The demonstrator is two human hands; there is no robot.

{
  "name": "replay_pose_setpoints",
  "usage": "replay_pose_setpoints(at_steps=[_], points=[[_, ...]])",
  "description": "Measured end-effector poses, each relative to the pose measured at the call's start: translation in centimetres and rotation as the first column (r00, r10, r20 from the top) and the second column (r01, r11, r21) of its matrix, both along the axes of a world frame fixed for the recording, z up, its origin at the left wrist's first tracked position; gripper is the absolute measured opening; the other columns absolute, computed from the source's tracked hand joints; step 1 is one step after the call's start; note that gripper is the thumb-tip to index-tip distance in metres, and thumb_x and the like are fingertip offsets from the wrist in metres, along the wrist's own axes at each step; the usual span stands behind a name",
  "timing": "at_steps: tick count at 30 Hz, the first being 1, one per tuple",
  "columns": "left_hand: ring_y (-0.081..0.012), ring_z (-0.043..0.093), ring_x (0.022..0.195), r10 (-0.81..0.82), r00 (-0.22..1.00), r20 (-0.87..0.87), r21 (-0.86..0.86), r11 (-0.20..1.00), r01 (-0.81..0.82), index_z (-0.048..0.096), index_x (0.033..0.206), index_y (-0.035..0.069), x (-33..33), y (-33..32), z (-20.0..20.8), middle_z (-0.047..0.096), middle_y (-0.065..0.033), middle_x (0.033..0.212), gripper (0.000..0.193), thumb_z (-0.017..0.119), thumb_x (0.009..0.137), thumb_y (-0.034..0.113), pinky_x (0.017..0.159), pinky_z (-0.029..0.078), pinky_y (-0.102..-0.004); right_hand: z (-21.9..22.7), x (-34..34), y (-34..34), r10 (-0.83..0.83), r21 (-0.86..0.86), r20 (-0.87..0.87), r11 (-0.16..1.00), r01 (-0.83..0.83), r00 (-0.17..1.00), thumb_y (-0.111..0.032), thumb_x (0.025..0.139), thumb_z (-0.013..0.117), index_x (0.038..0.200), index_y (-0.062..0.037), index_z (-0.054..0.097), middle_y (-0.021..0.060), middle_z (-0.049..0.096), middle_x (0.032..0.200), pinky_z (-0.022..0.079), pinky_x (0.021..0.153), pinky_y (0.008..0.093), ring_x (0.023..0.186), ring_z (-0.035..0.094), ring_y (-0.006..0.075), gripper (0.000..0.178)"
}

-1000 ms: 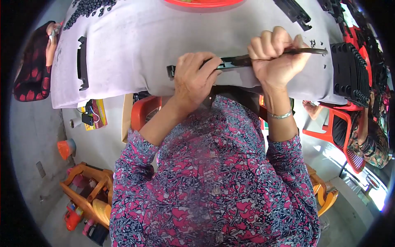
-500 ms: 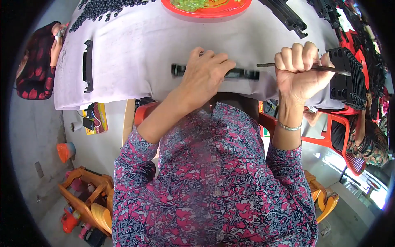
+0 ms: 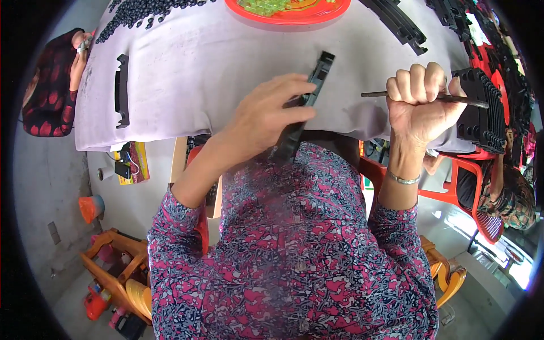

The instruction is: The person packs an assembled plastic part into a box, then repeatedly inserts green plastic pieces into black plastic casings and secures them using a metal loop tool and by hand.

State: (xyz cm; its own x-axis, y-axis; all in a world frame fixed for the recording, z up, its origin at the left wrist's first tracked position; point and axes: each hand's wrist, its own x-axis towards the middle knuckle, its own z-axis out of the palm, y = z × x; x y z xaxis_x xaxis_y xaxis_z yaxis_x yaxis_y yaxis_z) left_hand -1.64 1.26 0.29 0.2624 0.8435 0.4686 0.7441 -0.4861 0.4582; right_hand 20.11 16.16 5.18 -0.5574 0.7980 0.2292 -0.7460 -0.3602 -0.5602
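Observation:
My left hand grips a long black plastic part near its middle, at the table's near edge. The part is tilted, its far end leaning away to the right and its near end by my shirt. To the right, my right hand is raised in a fist, palm side showing, around a thin dark rod that sticks out on both sides. A similar black part lies by itself on the left of the table. Close behind my right hand stands a stack of black plastic parts.
The cloth-covered table carries a heap of small black round pieces at far left and a red tray with green pieces at the back. More long black parts lie at far right. Other people sit on both sides; a red chair stands right.
The black part has turned from lying crosswise to pointing away from me, and my left hand has turned with it. My right hand has shifted slightly right, still around the rod.

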Motion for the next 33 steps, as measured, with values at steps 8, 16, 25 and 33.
replay_pose_setpoints(at_steps=[8,16,25,33], points=[[-0.0363,0.058,0.084,0.455,0.882,0.119,-0.145,0.887,-0.438,0.056,0.119,0.000,4.4,-1.6,1.0,0.055,-0.0151,0.095,0.061,0.082,0.067,0.021,0.073,0.047,-0.0439,-1.0,-2.9,-0.7,0.035,0.048,0.021,0.998,-0.036,0.999,-0.053,0.094,0.040,0.063,-0.0113,0.034,-0.0021,0.024,0.054,0.015,0.048,0.0308,0.050,0.016,0.0119,0.053],[-0.0346,0.058,0.081,0.415,0.909,0.042,-0.244,0.887,-0.393,0.063,0.100,0.003,3.3,-1.1,1.0,0.055,-0.0135,0.090,0.033,0.070,0.069,0.008,0.071,0.047,-0.0443,-2.7,-5.3,-0.8,0.098,0.040,0.094,0.994,-0.103,0.991,-0.052,0.097,0.036,0.064,-0.0112,0.034,-0.0030,0.023,0.054,0.015,0.047,0.0300,0.049,0.018,0.0113,0.053],[-0.0331,0.058,0.077,0.422,0.905,0.063,-0.214,0.891,-0.401,0.065,0.098,0.002,1.1,-0.6,0.4,0.055,-0.0127,0.089,0.028,0.068,0.070,0.004,0.068,0.048,-0.0428,-2.8,-4.9,-0.2,0.108,-0.049,0.059,0.993,-0.105,0.992,-0.052,0.094,0.039,0.062,-0.0117,0.034,-0.0031,0.022,0.053,0.014,0.047,0.0302,0.049,0.017,0.0115,0.052],[-0.0322,0.058,0.082,0.407,0.909,0.088,-0.187,0.903,-0.387,0.065,0.102,0.004,1.4,-0.2,0.4,0.057,-0.0109,0.093,0.033,0.074,0.070,0.008,0.076,0.045,-0.0424,-4.0,-5.0,-0.6,0.131,-0.077,0.108,0.989,-0.123,0.985,-0.053,0.095,0.039,0.063,-0.0120,0.034,-0.0033,0.023,0.053,0.014,0.047,0.0303,0.049,0.017,0.0113,0.052]])
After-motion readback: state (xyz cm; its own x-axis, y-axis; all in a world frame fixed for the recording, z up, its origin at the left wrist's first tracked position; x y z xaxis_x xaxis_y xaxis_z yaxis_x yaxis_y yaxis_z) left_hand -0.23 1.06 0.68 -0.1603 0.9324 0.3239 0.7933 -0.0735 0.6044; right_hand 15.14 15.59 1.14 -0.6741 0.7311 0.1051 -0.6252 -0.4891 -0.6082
